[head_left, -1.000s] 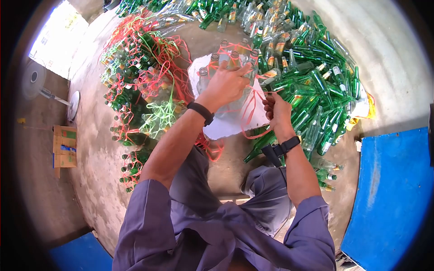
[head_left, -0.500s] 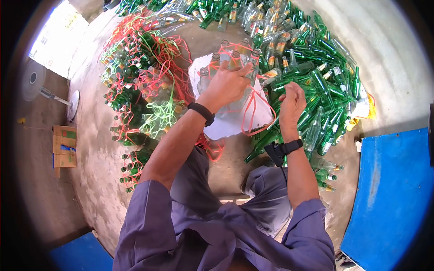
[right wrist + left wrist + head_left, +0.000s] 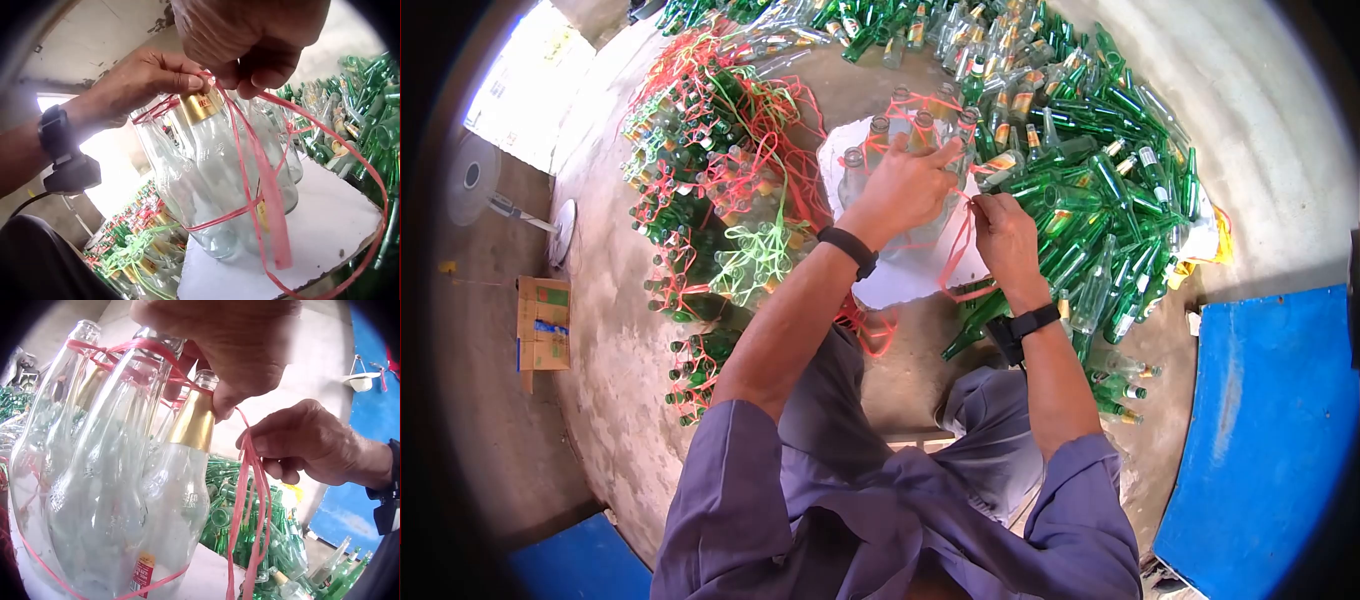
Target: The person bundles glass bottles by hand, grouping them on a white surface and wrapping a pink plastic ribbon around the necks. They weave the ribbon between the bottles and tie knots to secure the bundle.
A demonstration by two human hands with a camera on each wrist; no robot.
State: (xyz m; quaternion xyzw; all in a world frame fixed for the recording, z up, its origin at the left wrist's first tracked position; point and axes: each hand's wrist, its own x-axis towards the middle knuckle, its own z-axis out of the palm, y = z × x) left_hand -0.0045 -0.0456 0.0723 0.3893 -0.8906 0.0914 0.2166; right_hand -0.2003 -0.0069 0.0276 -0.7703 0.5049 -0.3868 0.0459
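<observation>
A group of clear glass bottles (image 3: 94,487) stands upright on a white board (image 3: 337,215), bound by red plastic twine (image 3: 220,220) round their bodies and necks. My left hand (image 3: 905,185) grips the bottle necks from above. In the right wrist view its thumb (image 3: 187,81) presses at the gold-foiled neck (image 3: 199,107) of one bottle, right where the twine crosses. Just to the right, my right hand (image 3: 1007,235) pinches the twine close to that neck. Loose loops and ends of twine (image 3: 255,550) hang below the right fingers. Part of the right fingertips is hidden in the right wrist view.
Green and clear bottles (image 3: 1090,200) lie heaped to the right and at the back. Bundled bottles (image 3: 700,190) with red and green twine stand on the left. A blue panel (image 3: 1270,400) is at the far right, a cardboard box (image 3: 543,325) at far left.
The right hand let go of the twine, lifted away to the right with its fingers opened, then came back left and took the twine nearer the bottle necks. The left hand stayed on the bottles.
</observation>
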